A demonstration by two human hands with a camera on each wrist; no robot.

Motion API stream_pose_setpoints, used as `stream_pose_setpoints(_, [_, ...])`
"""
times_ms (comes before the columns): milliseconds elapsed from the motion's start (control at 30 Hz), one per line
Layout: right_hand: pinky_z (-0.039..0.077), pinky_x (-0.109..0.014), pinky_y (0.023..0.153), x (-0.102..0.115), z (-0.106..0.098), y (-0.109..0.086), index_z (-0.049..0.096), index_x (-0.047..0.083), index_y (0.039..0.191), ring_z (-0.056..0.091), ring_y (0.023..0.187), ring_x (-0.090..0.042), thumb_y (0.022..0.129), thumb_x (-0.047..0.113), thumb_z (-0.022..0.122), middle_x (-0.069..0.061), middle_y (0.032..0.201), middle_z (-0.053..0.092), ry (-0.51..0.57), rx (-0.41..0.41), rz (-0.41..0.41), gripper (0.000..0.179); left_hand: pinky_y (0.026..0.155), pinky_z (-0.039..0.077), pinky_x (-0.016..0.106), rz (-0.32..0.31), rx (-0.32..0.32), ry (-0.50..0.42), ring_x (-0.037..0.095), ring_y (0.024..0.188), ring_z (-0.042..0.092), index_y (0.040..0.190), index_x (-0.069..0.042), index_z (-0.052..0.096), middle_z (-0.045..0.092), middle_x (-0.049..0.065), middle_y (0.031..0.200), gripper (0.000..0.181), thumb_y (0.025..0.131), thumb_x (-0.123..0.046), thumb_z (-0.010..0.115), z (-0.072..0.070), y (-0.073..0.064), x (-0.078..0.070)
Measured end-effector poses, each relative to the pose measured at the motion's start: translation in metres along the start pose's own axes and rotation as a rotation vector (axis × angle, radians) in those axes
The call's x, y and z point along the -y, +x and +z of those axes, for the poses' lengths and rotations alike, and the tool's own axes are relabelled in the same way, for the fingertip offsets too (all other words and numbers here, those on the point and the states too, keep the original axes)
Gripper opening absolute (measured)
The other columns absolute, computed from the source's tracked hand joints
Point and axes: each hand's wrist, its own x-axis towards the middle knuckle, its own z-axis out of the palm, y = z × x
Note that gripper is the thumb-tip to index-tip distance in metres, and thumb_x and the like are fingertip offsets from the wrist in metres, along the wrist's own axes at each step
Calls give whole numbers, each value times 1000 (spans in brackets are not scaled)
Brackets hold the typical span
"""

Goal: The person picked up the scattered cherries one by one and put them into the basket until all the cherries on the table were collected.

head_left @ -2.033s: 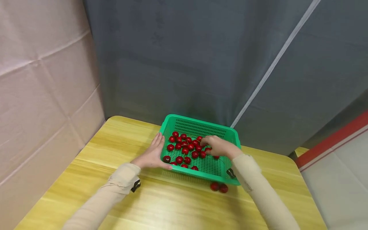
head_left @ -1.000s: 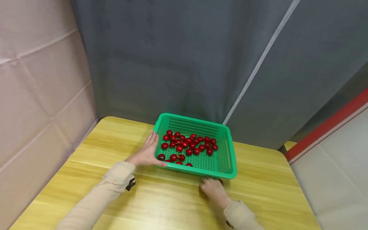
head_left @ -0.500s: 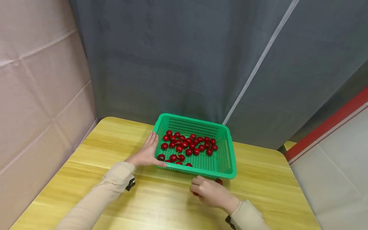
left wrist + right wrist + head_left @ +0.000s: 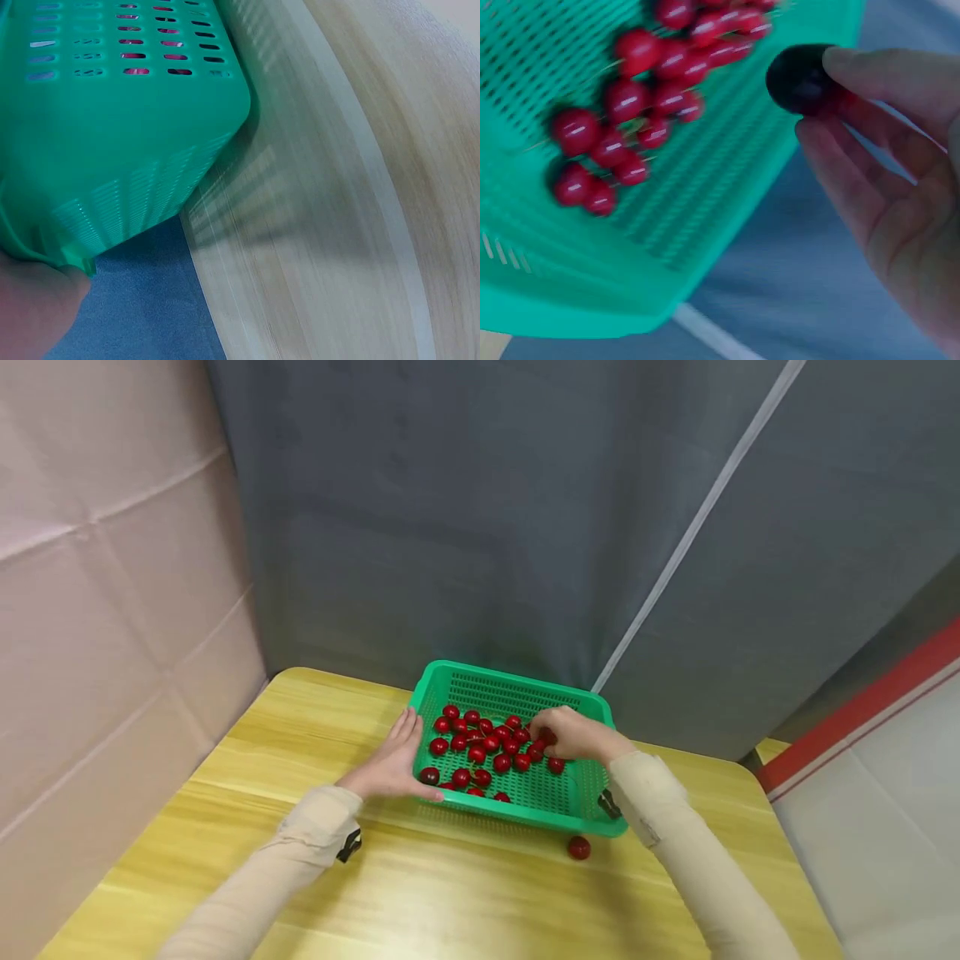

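Observation:
In the head view, a green perforated plastic basket [image 4: 517, 814] holds several red cherries [image 4: 477, 755]. My left hand [image 4: 393, 764] rests on its near left corner, fingers straight along the left side and thumb on the front rim. The left wrist view shows a fingertip [image 4: 75, 279] at the basket's rim. Over the right part of the basket is my right hand [image 4: 573, 735]. The right wrist view shows it pinching a dark cherry [image 4: 799, 79] between thumb and fingertips. One more cherry [image 4: 578, 847] lies on the table just outside the front rim.
The wooden table [image 4: 420, 893] carries the basket near its back edge. Behind stands a dark grey curtain [image 4: 435, 543], with a pale fabric wall [image 4: 112, 610] to the left. A red-edged white panel [image 4: 885, 793] borders the right side.
My right hand has picked a cherry from the table in front of the basket and moved up over it. One cherry fewer lies on the table. My left hand has stayed on the basket.

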Motion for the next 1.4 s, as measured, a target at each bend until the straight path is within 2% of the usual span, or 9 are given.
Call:
stream_pose_setpoints(100, [43, -23, 57, -14, 6, 6, 63, 4, 84, 47, 66, -11, 73, -8, 61, -6, 80, 61, 25, 113, 89, 17, 110, 10, 46, -3, 13, -1, 34, 137, -11, 141, 10, 4, -9, 25, 148, 133, 56, -65, 72, 3, -2, -3])
stream_pose_setpoints(167, [42, -24, 57, -18, 9, 8, 63, 3, 85, 47, 65, -11, 73, -7, 63, -7, 81, 61, 41, 149, 123, 15, 110, 11, 46, -3, 7, -2, 35, 137, -11, 141, 10, 4, -9, 25, 148, 132, 56, -65, 73, 4, -2, -4])
stream_pose_setpoints(300, [44, -24, 58, -20, 16, 9, 64, 3, 86, 48, 67, -11, 74, -6, 65, -6, 81, 61, 73, 167, 170, 15, 110, 11, 46, 6, -4, -12, 34, 137, -10, 141, 11, 5, -8, 24, 148, 131, 56, -62, 74, 4, -2, -6])
stream_pose_setpoints(500, [45, -23, 59, -18, 23, 7, 65, 2, 86, 48, 66, -11, 74, -6, 65, -5, 79, 61, 86, 177, 182, 14, 110, 11, 47, 16, 7, -26, 34, 137, -11, 140, 11, 5, -9, 25, 148, 131, 57, -61, 74, 5, -2, -8])
stream_pose_setpoints(833, [50, -27, 69, -17, 24, -2, 64, 10, 86, 59, 82, -20, 76, -6, 63, 0, 85, 61, 114, 133, 199, 18, 110, 8, 46, 30, 6, -35, 34, 137, -11, 140, 11, 4, -9, 25, 148, 132, 55, -61, 75, 6, 0, -9])
stream_pose_setpoints(967, [50, -28, 70, -10, 18, -11, 65, 7, 91, 59, 82, -20, 78, -1, 64, -3, 91, 64, 94, 68, 154, 16, 110, 7, 47, 31, 5, -49, 34, 137, -12, 141, 11, 4, -10, 24, 148, 133, 54, -62, 75, 6, 1, -7])
stream_pose_setpoints(1133, [51, -32, 72, 10, 11, -34, 64, 2, 97, 60, 83, -21, 80, 3, 64, -7, 94, 64, 68, -47, 43, 17, 109, 9, 49, 29, 7, -55, 35, 137, -12, 141, 10, 3, -11, 24, 148, 134, 54, -64, 74, 4, 1, -2])
stream_pose_setpoints(1233, [51, -31, 72, 29, 10, -52, 63, 1, 97, 60, 84, -21, 81, 5, 65, -7, 95, 63, 55, -76, 0, 17, 109, 8, 49, 20, 6, -64, 35, 137, -12, 141, 10, 3, -11, 24, 148, 134, 54, -62, 75, 2, 1, 0])
stream_pose_setpoints(1400, [51, -29, 71, 54, 20, -80, 63, 1, 98, 60, 84, -21, 80, 6, 66, -7, 96, 63, 60, -44, 41, 19, 109, 9, 50, 17, -7, -60, 36, 136, -10, 141, 11, 4, -10, 24, 148, 133, 54, -61, 76, -2, 1, 3])
